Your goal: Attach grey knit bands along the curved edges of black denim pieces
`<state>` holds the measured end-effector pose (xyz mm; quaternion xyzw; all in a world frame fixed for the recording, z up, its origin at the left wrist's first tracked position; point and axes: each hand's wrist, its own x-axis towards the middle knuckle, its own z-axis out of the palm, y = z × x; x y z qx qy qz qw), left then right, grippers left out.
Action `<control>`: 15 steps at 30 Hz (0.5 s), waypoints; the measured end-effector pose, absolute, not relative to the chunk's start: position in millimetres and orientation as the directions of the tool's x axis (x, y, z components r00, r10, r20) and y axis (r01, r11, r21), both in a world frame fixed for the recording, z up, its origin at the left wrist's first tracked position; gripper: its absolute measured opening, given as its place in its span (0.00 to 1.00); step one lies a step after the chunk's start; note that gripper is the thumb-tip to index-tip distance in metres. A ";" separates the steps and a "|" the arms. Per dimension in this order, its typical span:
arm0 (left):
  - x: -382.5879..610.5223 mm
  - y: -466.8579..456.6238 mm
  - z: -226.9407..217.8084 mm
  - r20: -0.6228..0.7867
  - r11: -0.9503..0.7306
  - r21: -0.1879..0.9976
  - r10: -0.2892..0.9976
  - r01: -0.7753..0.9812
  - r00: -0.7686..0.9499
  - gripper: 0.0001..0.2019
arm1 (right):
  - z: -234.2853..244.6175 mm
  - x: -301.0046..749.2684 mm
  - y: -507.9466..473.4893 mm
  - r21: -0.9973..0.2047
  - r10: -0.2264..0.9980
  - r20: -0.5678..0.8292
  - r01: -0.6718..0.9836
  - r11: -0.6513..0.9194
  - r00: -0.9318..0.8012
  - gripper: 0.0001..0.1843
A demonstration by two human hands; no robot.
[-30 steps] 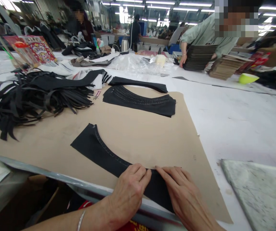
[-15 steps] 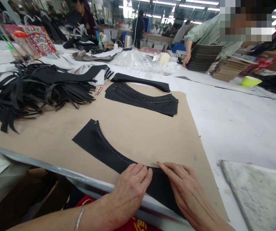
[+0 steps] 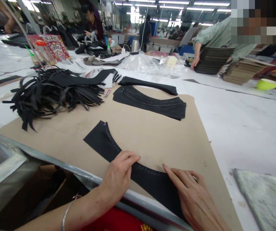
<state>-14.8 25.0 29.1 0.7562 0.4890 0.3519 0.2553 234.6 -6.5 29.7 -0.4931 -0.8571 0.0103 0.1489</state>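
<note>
A curved black panel [image 3: 157,186], leather or fabric, lies flat with pale marks like stitching along its concave edge. My left hand [image 3: 122,170] bends over the middle of that edge, fingers held together and gripping it; the thumb is mostly hidden. On the panel's right end rests my right hand [image 3: 192,192], fingers stretched out and tips at the curved edge. Beyond them sits a small stack of similar black panels [image 3: 152,107] with rows of the same marks. A narrower black piece [image 3: 148,85] lies just behind that stack.
Brown paper [image 3: 138,131] covers the table near me. A heap of black strips [image 3: 56,93] and small red-handled snips [image 3: 107,93] lie left. A marble-like slab [image 3: 263,192] is at right. Across the table, a co-worker's hand [image 3: 195,62] touches a dark stack [image 3: 213,61].
My left hand has slid left along the panel's curved edge, away from my right hand, uncovering marks between them. The right hand stays on the panel's right end. The view has shifted slightly left.
</note>
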 end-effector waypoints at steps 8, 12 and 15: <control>-14.1 8.1 10.3 0.223 -0.679 0.275 0.734 0.681 0.642 0.19 | 13.0 207.6 -9.3 -0.025 0.785 0.306 0.819 0.573 -0.539 0.33; -15.9 11.7 14.4 0.180 -0.680 0.264 0.732 0.684 0.657 0.18 | 16.1 206.1 -2.7 -0.044 0.778 0.336 0.816 0.576 -0.531 0.33; -15.3 12.1 15.3 0.238 -0.702 0.194 0.712 0.685 0.661 0.19 | 10.7 208.5 0.8 0.012 0.733 0.347 0.784 0.620 -0.585 0.32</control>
